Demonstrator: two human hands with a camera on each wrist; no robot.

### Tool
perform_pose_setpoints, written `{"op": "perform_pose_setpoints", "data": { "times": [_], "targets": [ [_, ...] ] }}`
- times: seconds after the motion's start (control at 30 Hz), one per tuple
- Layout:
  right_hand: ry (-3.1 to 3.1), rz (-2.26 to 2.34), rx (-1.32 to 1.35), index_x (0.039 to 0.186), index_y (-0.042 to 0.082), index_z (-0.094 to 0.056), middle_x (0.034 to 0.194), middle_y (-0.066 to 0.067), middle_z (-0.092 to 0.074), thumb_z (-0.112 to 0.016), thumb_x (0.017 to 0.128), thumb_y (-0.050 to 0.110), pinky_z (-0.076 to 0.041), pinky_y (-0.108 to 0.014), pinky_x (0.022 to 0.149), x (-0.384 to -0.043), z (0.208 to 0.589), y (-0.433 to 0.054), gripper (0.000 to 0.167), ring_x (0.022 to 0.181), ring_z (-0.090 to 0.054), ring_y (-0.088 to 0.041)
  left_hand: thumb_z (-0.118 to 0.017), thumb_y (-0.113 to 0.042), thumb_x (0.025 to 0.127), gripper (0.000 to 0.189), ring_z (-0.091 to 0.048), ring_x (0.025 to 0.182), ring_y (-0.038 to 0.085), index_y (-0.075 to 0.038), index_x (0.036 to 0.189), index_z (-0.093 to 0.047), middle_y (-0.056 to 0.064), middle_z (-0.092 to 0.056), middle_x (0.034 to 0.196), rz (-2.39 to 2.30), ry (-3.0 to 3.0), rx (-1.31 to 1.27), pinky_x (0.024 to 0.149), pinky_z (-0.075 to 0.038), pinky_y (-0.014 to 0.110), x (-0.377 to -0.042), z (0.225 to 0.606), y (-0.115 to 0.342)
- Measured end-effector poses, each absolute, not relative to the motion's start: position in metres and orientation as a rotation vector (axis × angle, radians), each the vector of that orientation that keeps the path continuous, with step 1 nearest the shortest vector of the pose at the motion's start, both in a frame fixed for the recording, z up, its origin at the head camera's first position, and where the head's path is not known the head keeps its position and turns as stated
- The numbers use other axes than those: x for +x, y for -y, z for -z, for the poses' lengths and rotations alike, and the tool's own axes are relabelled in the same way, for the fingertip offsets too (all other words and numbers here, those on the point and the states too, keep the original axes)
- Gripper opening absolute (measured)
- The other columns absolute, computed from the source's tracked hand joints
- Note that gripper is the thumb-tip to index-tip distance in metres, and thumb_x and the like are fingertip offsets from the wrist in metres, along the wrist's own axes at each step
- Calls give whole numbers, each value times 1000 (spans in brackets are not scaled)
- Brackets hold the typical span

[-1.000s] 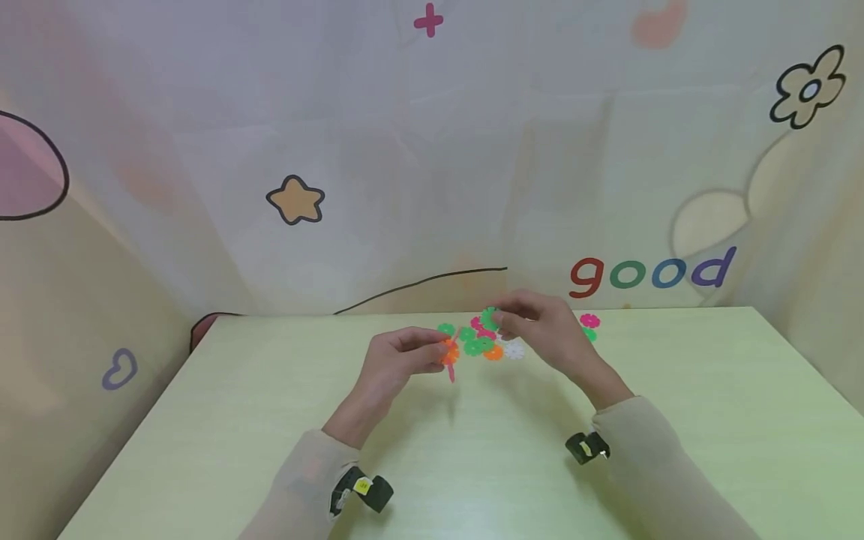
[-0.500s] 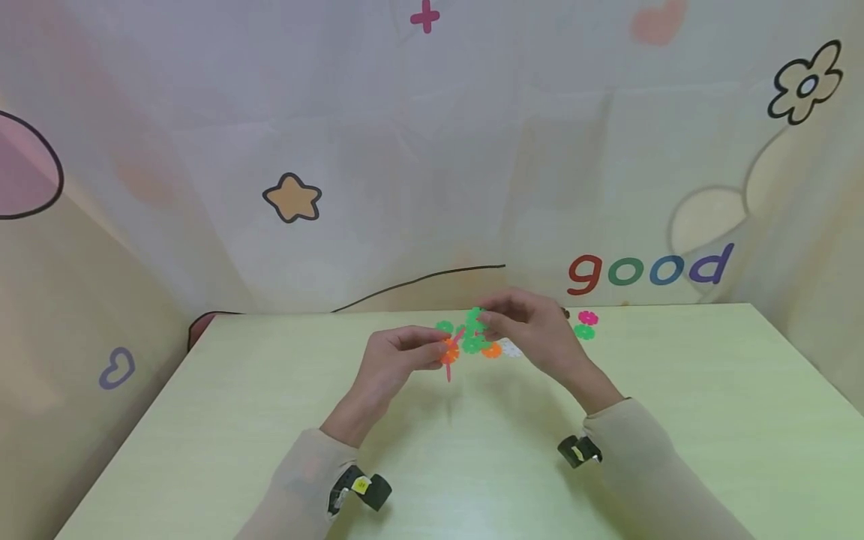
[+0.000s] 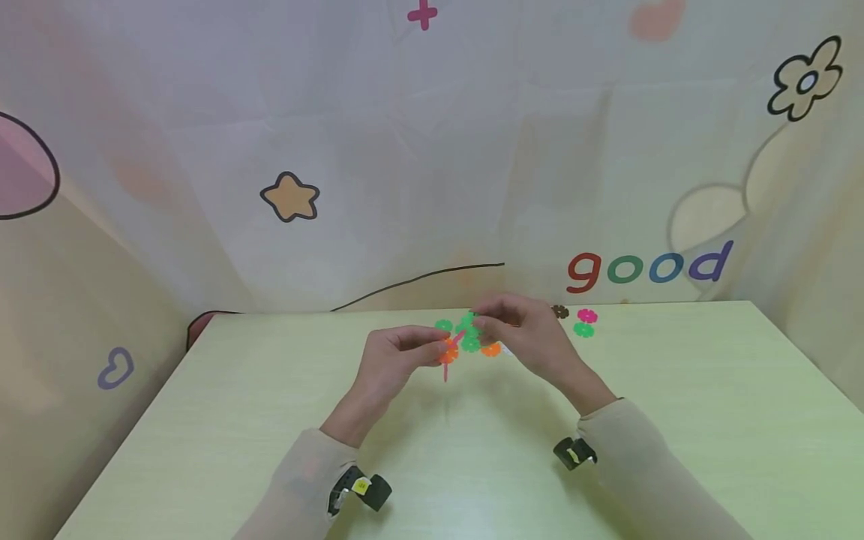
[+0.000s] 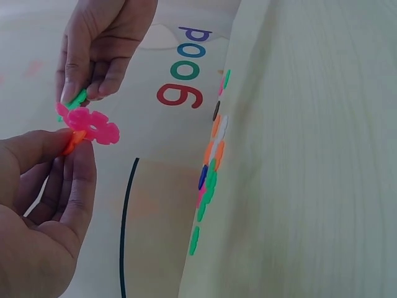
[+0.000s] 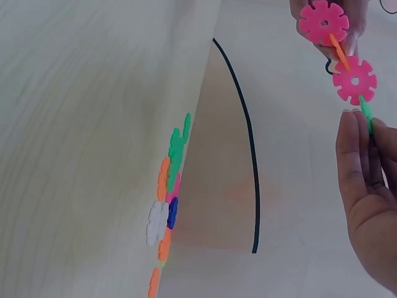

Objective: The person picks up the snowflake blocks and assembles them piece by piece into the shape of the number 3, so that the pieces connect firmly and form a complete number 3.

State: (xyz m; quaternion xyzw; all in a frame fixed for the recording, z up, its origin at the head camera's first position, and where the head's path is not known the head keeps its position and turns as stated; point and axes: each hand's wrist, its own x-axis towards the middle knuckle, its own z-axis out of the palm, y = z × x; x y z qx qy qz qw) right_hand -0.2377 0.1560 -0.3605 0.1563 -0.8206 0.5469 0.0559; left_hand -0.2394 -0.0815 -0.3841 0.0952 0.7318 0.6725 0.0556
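My left hand point(image 3: 398, 364) pinches an orange notched disc point(image 4: 75, 143), a flower-shaped interlocking piece, between thumb and fingers. Two pink notched discs are joined to it: one pink disc point(image 5: 324, 23) sits near the left fingers and the other pink disc point(image 5: 355, 81) points toward my right hand point(image 3: 533, 334). Between its thumb and fingertips, the right hand pinches a green notched disc point(image 5: 366, 112). In the right wrist view the green edge meets a slot of the nearer pink disc. Both hands are raised above the table, and fingers partly cover the green and orange discs.
Loose notched discs lie at the table's back edge, among them a green disc point(image 3: 443, 325), an orange disc point(image 3: 491, 349), a white disc point(image 5: 155, 222) and a blue disc point(image 5: 173, 213). A brown disc point(image 3: 559, 311) and a pink disc point(image 3: 587, 316) lie farther right. A printed curtain point(image 3: 405, 150) hangs behind the table point(image 3: 472, 465).
My right hand has moved left, bringing the green disc up to the pink disc of the joined pieces. The brown disc has come into sight behind it. The left hand stays nearly still.
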Motion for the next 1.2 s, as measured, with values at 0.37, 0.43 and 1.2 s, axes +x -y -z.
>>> {"op": "perform_pose_setpoints", "data": {
  "times": [0.37,0.43,1.2],
  "targets": [
    [2462,-1672,464,119,-2,-78,108,-17,-78,-76,103,9,-63,-25,85,-237,362,-152,20,88,-80,-30,-82,-8,98,17,-79,87,10,-2,113,-85,8,-86,107,-2081,-2338,277,84,-62,25,-234,380,75],
    [2467,-1668,459,119,-2,-78,107,-18,-78,-76,103,9,-63,-26,85,-237,363,-151,20,88,-80,-30,-82,-8,98,16,-79,87,10,-1,112,-85,9,-86,106,-2083,-2353,272,81,-62,23,-234,380,74],
    [2566,-1622,543,124,6,-79,119,-13,-79,-75,105,13,-66,-43,97,-242,366,-158,21,99,-81,-24,-79,-16,102,19,-79,94,14,-6,118,-83,2,-82,108,-2005,-2232,337,95,-68,34,-233,389,73]
  ]
}}
